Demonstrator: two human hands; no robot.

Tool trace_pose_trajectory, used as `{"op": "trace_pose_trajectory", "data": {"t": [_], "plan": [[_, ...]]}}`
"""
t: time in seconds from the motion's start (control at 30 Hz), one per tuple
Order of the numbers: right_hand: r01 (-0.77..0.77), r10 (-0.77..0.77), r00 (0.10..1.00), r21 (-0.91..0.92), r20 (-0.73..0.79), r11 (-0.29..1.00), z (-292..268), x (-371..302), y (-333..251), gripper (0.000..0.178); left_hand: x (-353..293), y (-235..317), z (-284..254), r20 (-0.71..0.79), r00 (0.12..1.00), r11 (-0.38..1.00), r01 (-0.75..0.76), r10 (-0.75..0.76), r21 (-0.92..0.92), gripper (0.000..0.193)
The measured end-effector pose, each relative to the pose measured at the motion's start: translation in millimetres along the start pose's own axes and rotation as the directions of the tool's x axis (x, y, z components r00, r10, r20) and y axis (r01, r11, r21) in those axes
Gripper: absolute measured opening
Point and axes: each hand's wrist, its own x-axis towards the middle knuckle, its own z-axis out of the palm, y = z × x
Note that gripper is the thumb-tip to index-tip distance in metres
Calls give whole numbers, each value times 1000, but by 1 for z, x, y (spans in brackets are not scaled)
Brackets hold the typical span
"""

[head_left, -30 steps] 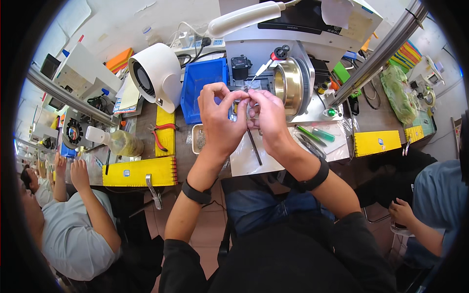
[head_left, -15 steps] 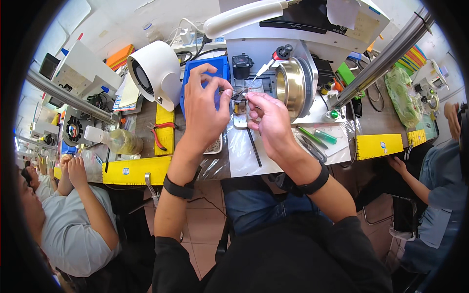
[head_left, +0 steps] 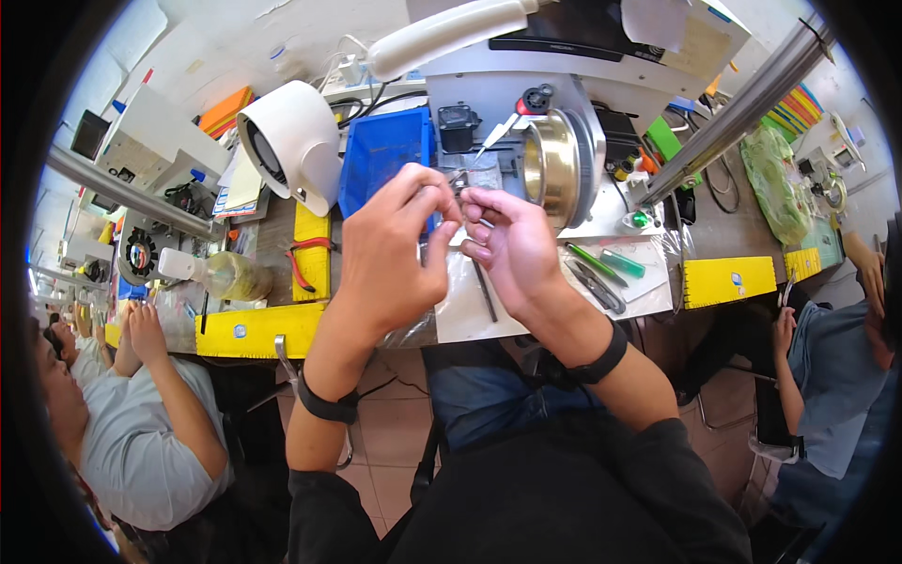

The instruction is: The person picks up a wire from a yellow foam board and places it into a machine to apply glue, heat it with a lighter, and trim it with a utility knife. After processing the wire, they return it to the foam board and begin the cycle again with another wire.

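Note:
My left hand (head_left: 395, 249) and my right hand (head_left: 507, 246) are raised together above the workbench (head_left: 554, 315). Their fingertips meet over a tiny part (head_left: 460, 188) pinched between them. The part is too small to make out. Both wrists wear black bands. Just beyond the fingers stands a grey machine with a brass-coloured drum (head_left: 550, 169). A blue bin (head_left: 381, 155) lies behind my left hand.
A white round lamp (head_left: 287, 141) stands at the left. Red pliers (head_left: 305, 263), a clear bottle (head_left: 221, 275), green-handled tools (head_left: 606, 263) and a dark rod (head_left: 486, 296) lie on the bench. Yellow strips (head_left: 249, 329) edge it. People sit on both sides.
Both hands have stayed joined at the fingertips in front of the machine. The left hand's fingers have curled in toward the right hand's fingertips. The person at the right has shifted.

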Motion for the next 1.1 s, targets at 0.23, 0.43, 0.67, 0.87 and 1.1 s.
{"op": "trace_pose_trajectory", "data": {"t": [0.23, 0.43, 0.67, 0.87, 1.1], "plan": [[90, -91, 996, -43, -25, 995, -8, 24, 32, 14, -1, 14, 5, 21, 998, 987, -60, 58, 147, 11], [90, -89, 996, -87, 18, 992, -11, 23, 25, 19, 1, 17, 17, 31, 994, 989, -106, 104, 100, 9], [67, -66, 996, 23, -52, 997, 1, 21, 27, 21, 11, -20, 12, -189, 961, 941, -135, 200, 311, 19], [40, -44, 996, 59, 74, 997, -6, 31, 32, 15, 15, -29, 22, -116, 958, 913, -206, 261, 352, 32], [46, -51, 997, 86, 54, 995, -3, 29, 27, 20, 21, -23, 35, -146, 966, 939, -163, 215, 301, 20]]}}
